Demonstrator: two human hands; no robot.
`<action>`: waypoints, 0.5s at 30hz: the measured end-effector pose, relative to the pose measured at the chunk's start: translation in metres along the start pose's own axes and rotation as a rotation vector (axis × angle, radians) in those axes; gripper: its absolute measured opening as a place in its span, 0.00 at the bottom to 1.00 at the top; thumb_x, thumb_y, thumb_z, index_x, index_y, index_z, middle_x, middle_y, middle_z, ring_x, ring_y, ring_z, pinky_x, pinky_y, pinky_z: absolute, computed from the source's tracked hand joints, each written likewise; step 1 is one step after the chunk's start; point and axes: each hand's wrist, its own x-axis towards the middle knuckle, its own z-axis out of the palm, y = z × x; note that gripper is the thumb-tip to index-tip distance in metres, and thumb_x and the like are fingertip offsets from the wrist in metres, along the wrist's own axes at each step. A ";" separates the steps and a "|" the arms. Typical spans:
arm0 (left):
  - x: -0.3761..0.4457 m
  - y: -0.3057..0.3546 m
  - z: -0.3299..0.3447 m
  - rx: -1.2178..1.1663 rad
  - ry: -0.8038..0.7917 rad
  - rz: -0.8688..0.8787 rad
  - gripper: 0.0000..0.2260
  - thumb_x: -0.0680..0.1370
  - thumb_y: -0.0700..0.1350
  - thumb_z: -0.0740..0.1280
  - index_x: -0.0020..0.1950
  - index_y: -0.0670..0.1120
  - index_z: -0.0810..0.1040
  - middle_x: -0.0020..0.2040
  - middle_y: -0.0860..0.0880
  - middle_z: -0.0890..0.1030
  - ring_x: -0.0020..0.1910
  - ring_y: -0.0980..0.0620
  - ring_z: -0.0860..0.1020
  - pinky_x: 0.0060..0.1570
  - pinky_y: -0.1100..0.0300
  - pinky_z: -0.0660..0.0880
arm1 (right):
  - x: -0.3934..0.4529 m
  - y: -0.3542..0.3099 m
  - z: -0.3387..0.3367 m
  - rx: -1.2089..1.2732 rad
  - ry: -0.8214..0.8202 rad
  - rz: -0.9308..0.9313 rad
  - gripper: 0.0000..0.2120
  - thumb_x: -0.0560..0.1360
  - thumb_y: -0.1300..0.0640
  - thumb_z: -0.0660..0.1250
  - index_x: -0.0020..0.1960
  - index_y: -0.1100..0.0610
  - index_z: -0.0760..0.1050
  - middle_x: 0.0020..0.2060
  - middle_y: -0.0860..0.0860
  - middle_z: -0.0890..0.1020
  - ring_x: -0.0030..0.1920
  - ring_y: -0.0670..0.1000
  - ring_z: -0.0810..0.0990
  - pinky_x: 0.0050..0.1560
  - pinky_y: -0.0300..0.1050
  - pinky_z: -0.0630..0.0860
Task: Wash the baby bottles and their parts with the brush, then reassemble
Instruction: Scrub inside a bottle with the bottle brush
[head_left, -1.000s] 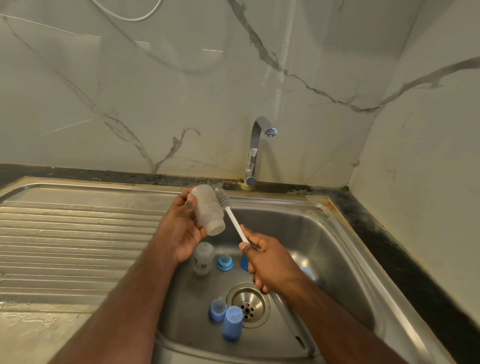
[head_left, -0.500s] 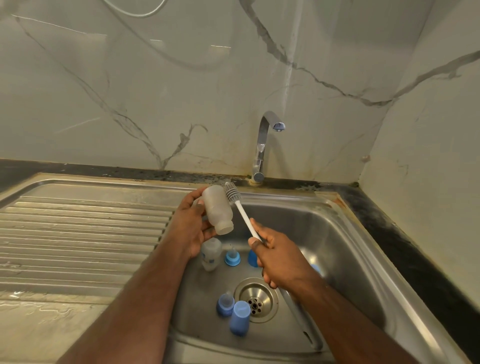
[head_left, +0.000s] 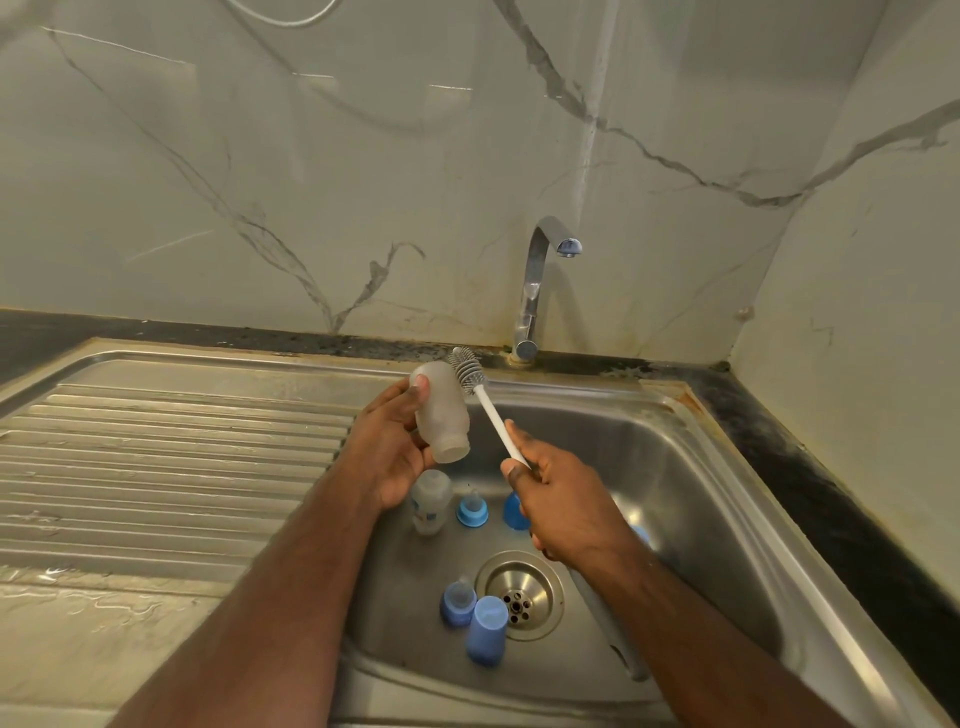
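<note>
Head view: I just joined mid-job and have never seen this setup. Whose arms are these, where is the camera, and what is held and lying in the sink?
There is no machine here: a person works with bare hands, and the single wide-angle camera sits on their head, looking forward and down. The left hand grips a frosted translucent plastic baby bottle, tilted with its open neck pointing down. The right hand grips the white handle of a grey-bristled bottle brush, whose head lies against the bottle's outside. Below, in the stainless steel sink, lie a second clear bottle, a blue-ringed teat, another blue teat piece and a blue plastic cap beside the round drain. The chrome tap shows no water running.
</note>
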 end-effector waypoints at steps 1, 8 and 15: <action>0.000 0.001 0.000 -0.005 0.004 0.003 0.20 0.79 0.47 0.71 0.70 0.45 0.74 0.65 0.35 0.79 0.61 0.33 0.81 0.57 0.37 0.80 | -0.001 0.000 -0.001 0.007 0.003 -0.012 0.24 0.84 0.49 0.60 0.77 0.38 0.60 0.36 0.38 0.69 0.31 0.42 0.72 0.34 0.36 0.69; -0.002 0.002 0.002 -0.093 0.002 -0.015 0.23 0.80 0.48 0.70 0.72 0.44 0.71 0.66 0.35 0.78 0.59 0.34 0.82 0.46 0.44 0.83 | 0.002 0.006 0.000 0.021 0.006 0.034 0.23 0.84 0.50 0.60 0.77 0.39 0.62 0.38 0.41 0.73 0.31 0.42 0.71 0.34 0.38 0.70; -0.002 0.003 0.001 -0.105 -0.010 -0.025 0.22 0.80 0.48 0.70 0.72 0.44 0.71 0.65 0.34 0.78 0.56 0.35 0.83 0.44 0.45 0.83 | -0.002 0.005 0.002 0.072 -0.017 0.018 0.22 0.84 0.50 0.60 0.76 0.38 0.63 0.35 0.39 0.70 0.32 0.40 0.70 0.34 0.36 0.67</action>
